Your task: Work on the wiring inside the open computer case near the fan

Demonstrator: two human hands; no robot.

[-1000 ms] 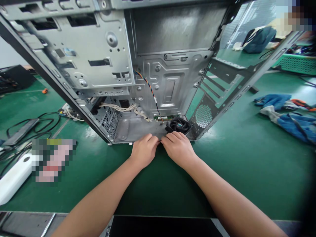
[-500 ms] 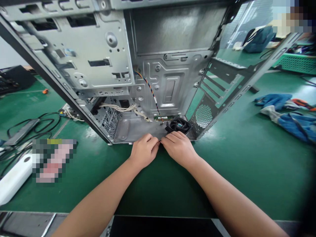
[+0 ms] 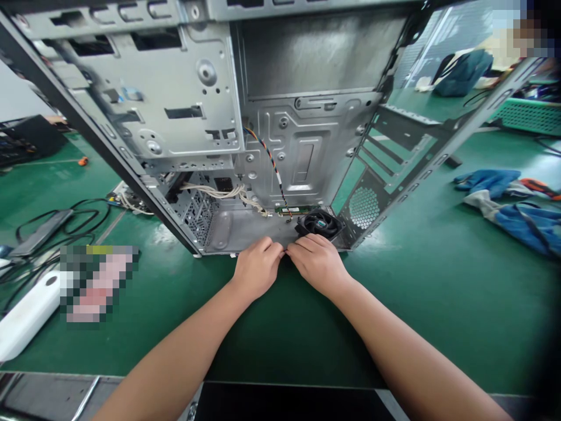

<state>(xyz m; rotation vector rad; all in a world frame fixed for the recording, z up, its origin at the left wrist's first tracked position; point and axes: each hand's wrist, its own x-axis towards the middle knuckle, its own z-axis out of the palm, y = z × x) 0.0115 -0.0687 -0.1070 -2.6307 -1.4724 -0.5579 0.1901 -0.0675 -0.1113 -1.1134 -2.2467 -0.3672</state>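
Observation:
My left hand (image 3: 258,268) and my right hand (image 3: 319,260) meet at the front edge of an open computer case (image 3: 307,152), fingers pinched. A short bit of thin dark wire (image 3: 285,251) shows between the fingertips; where it leads is hidden. Just behind my right fingers is a black cooling fan (image 3: 319,223), lying on the case floor. A green memory module (image 3: 287,210) lies further back. From the drive cage hangs a twisted multicoloured cable (image 3: 272,161), its small plug close to the fan. Pale bundled cables (image 3: 219,192) run in from the left.
On the green table (image 3: 245,345), black cords and an adapter (image 3: 44,231) lie at left, near a white object (image 3: 30,318). Blue and grey gloves (image 3: 517,216) lie at right, below a green basket (image 3: 526,114). The case's metal frame slants up on both sides of my hands.
The view has shifted slightly, so the case sits a little further right. Both hands stay pinched at nearly the same spot.

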